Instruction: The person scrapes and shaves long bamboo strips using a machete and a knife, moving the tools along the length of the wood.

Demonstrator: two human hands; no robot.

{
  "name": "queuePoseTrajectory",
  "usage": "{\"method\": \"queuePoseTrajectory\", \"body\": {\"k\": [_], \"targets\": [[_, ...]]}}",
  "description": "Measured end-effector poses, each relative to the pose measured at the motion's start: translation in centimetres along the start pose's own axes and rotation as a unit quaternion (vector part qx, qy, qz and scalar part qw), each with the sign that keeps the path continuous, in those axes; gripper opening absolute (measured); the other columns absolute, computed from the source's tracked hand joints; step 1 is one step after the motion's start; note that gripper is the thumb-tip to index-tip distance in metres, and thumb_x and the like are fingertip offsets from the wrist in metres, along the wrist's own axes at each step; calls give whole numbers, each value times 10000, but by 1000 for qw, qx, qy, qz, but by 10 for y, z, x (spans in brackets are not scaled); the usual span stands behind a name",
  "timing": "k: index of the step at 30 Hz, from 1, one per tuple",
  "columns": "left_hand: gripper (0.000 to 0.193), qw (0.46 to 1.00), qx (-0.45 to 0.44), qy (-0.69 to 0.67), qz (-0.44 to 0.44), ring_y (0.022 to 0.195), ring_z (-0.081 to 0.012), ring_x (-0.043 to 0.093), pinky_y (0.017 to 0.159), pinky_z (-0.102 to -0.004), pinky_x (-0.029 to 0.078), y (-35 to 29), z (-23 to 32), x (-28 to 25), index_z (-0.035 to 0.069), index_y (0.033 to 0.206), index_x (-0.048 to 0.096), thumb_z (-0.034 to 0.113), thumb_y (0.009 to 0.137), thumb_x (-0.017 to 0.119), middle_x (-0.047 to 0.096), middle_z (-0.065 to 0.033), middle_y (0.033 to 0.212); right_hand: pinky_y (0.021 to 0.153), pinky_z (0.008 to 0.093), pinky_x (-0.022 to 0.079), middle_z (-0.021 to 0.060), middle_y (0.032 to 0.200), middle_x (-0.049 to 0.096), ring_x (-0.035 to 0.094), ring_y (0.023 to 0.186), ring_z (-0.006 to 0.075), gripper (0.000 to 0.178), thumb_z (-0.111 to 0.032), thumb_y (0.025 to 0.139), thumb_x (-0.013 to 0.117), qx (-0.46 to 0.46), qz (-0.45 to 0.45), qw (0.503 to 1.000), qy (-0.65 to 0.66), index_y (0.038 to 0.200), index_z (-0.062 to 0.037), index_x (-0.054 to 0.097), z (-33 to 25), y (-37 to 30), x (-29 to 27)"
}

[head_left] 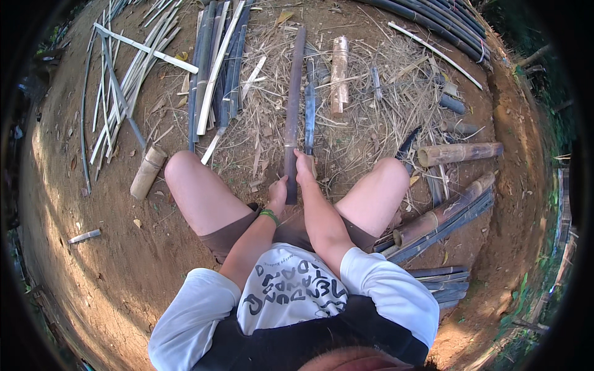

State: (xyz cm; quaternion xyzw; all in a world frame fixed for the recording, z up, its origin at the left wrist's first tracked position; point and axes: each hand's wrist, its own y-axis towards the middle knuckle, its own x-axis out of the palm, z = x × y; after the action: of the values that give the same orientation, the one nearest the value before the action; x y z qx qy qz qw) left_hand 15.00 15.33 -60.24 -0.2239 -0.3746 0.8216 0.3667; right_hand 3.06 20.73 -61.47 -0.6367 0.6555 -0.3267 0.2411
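Note:
A long dark bamboo piece (pixel 292 111) stretches away from me between my knees, its near end by my lap. My left hand (pixel 278 190) is closed on its left side near that end. A little farther up, my right hand (pixel 304 168) grips it from the right, thumb side against the bamboo. Just right of the piece lies a long, dark, shiny strip, which looks like a machete blade (pixel 310 120); its near end is partly hidden by my right hand. Beyond it rests a short, pale brown bamboo section (pixel 340 74).
Split bamboo slats (pixel 216 68) lie beyond my left knee, with thin pale strips (pixel 133 86) farther left. Dry shavings (pixel 365 123) cover the ground ahead. At right are bamboo sections (pixel 461 153) and stacked dark slats (pixel 445 226). Another short section (pixel 148 173) sits beside my left knee.

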Motion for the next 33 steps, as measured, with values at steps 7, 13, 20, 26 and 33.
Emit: {"method": "queuePoseTrajectory", "body": {"k": [7, 13, 20, 26, 33], "targets": [[469, 998, -36, 23, -54, 945, -264, 676, 868, -388, 479, -3, 10, 11, -61, 1056, 688, 367, 866, 653, 713, -185, 1021, 1017, 354, 381, 156, 1258, 634, 573, 1153, 244, 461, -308, 934, 628, 12, 24, 1000, 2, 1252, 26, 627, -13, -8, -10], [538, 992, -44, 76, -95, 1051, -330, 664, 932, -403, 476, 55, -27, 6, -55, 1159, 647, 385, 849, 668, 691, -214, 1131, 974, 354, 424, 128, 1198, 663, 614, 1075, 241, 404, -286, 944, 619, 9, 3, 999, -36, 1227, 1, 651, -9, -15, 1], [587, 985, 27, 155, 76, 993, -339, 671, 873, -423, 494, 19, -13, 18, -6, 981, 649, 562, 837, 679, 697, -222, 1011, 983, 380, 442, 194, 1177, 670, 625, 1104, 302, 391, -279, 958, 579, -146, 11, 933, -329, 1259, -38, 646, 7, -4, -9], [544, 986, 66, 128, 81, 885, -338, 681, 808, -428, 510, 18, -28, 31, 7, 954, 645, 532, 829, 713, 705, -202, 930, 941, 500, 449, 185, 1173, 526, 525, 1130, 397, 523, -89, 740, 742, -297, 234, 819, -432, 1221, -128, 540, 18, -22, -23], [559, 979, 102, 133, 116, 891, -342, 672, 837, -430, 507, -1, -20, 43, -31, 997, 635, 495, 832, 733, 697, -219, 921, 931, 514, 466, 209, 1181, 542, 557, 1097, 425, 697, -75, 720, 779, -298, 180, 795, -497, 1331, -112, 447, 30, -12, -58]]}}
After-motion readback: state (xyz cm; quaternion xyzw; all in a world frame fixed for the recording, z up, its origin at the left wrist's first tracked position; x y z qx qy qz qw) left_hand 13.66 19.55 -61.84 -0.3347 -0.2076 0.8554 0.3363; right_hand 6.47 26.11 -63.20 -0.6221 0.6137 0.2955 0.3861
